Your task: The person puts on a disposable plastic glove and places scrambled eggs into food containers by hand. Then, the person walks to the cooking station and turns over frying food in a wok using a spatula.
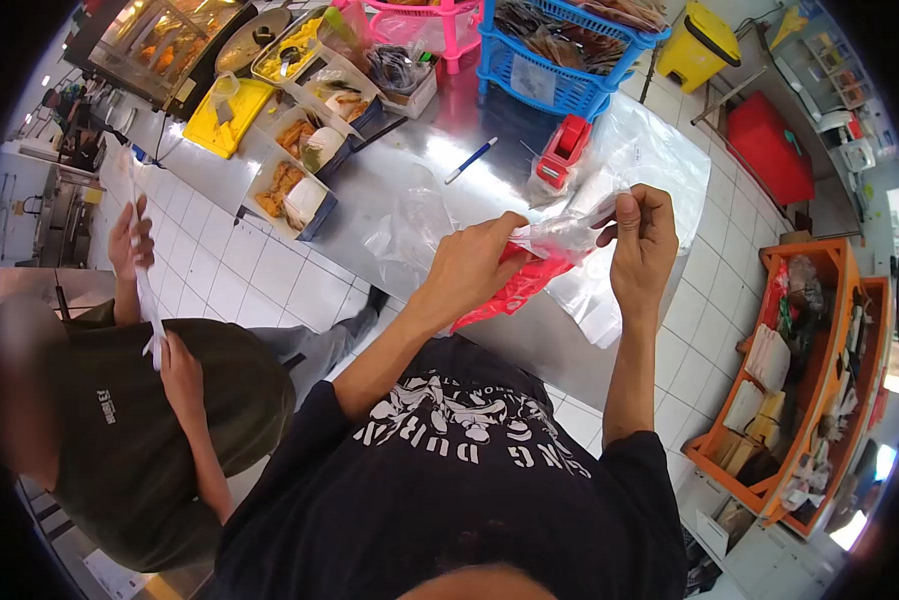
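Note:
My left hand (472,262) is closed on one side of a clear plastic bag (561,238), above the metal table (369,195). On the bag's other side, my right hand (641,240) pinches its edge between thumb and fingers. A red plastic bag (514,292) hangs just below my left hand; whether that hand grips it too is unclear. Beyond my hands stands a red tape dispenser (566,148). Flat clear plastic sheets (659,150) lie under and behind my right hand. Another crumpled clear bag (414,225) rests left of my left hand.
A blue pen (471,160) lies mid-table. Open food boxes (291,195) and a yellow lid (227,118) are at the left. A blue basket rack (549,70) stands at the back. A co-worker (169,400) holds a white strip at the left. An orange shelf (777,370) is at the right.

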`<state>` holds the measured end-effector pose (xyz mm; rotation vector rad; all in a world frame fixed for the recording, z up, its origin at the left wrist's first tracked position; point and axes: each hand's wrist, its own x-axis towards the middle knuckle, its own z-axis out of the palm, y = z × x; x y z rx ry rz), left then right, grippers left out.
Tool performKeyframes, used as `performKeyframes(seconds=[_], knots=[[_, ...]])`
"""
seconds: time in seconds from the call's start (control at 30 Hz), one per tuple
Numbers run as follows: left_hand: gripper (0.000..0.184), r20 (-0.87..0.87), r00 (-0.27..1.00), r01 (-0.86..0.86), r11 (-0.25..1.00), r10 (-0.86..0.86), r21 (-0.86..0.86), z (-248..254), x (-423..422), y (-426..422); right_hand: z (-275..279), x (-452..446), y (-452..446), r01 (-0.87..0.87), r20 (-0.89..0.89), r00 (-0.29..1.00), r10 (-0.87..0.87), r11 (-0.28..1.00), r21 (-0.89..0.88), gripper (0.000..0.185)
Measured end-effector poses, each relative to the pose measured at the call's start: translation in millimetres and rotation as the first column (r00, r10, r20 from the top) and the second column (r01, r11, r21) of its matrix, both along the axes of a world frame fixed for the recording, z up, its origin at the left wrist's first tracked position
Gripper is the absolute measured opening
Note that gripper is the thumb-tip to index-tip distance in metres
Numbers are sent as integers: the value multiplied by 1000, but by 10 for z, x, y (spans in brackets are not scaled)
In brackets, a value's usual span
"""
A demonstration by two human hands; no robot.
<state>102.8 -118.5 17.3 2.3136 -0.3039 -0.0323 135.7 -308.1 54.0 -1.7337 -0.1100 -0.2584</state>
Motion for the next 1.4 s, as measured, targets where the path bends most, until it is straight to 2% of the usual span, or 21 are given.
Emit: performKeyframes(seconds=[0.03, 0.1, 0.2, 0.27, 0.3, 0.37, 0.47, 0.53, 0.7, 0.77, 0.87, 0.9, 1.0, 1.03, 1.07, 1.1, 1.17, 1.2, 1.27, 1.33, 1.4], knots=[[40, 0, 1000, -8, 1000, 8, 2, 42, -3, -14, 16, 7, 27, -38, 10, 999, 38, 999, -10, 19], [46, -33, 995, -95, 978, 90, -187, 121, -36, -53, 19, -7, 76, -94, 21, 995, 94, 996, -10, 19], [56, -15, 981, -192, 946, 195, -261, 129, -63, -149, -29, -114, 94, -199, 10, 979, 204, 966, -165, 14], [50, 100, 972, -171, 930, 214, -324, -24, -61, -200, -86, -212, 150, -265, 14, 963, 269, 957, -119, 16], [45, 188, 955, -164, 935, 231, -314, -22, -66, -196, -21, -252, 169, -248, 12, 966, 259, 936, -248, 16], [38, 231, 941, -165, 933, 245, -318, -8, -92, -192, -89, -273, 175, -193, 38, 976, 214, 934, -300, 16], [38, 226, 959, -132, 976, 170, -176, -41, -140, -139, -216, -280, 208, -131, 128, 980, 150, 980, -146, 20], [38, 219, 963, -125, 980, 157, -154, -99, -150, -133, -203, -306, 260, -104, 87, 992, 89, 976, 192, 20], [38, 72, 995, -61, 990, 70, -127, -118, -164, -138, -100, -264, 304, 8, 155, 986, -59, 950, 312, 25], [37, 50, 998, -25, 993, 31, -115, -107, -141, -149, -90, -271, 268, -91, 214, 976, 32, 957, 274, 26], [33, 47, 999, -3, 952, 18, -305, -127, -146, -109, -39, -292, 344, -32, 187, 982, -8, 977, 209, 28], [31, 28, 1000, 2, 927, 9, -375, -153, -150, -100, 8, -299, 398, -48, 174, 985, 8, 973, 227, 25], [26, 82, 992, -65, 955, 93, -290, -60, -163, -108, -108, -233, 370, -294, 119, 956, 268, 876, 383, 12], [24, 133, 985, -75, 960, 114, -271, -168, -164, -96, 29, -245, 365, -301, 18, 953, 302, 939, 165, 18], [26, 63, 990, -108, 968, 125, -227, -344, -123, -17, 168, -267, 349, -330, -73, 943, 325, 941, -72, 25], [33, -30, 999, -38, 950, 30, -311, -449, -82, 105, 141, -242, 422, -328, -62, 945, 323, 933, -150, 35], [34, 130, 984, -45, 878, 121, -477, -331, -59, -121, 237, -322, 374, -441, -58, 896, 440, 897, -17, 44], [32, 162, 981, -19, 880, 109, -474, -327, -60, -129, 192, -363, 394, -403, -48, 914, 403, 915, -5, 44], [30, 204, 975, 16, 880, 93, -475, -272, -40, -85, 51, -397, 408, -123, 301, 942, 149, 987, -106, 48], [25, 10, 999, -38, 898, 47, -438, -143, -42, -9, -105, -419, 370, -66, 254, 961, 109, 983, -172, 44], [23, 19, 999, -40, 924, 51, -381, -119, -41, -7, -226, -432, 341, 18, 141, 990, 27, 953, -302, 37]])
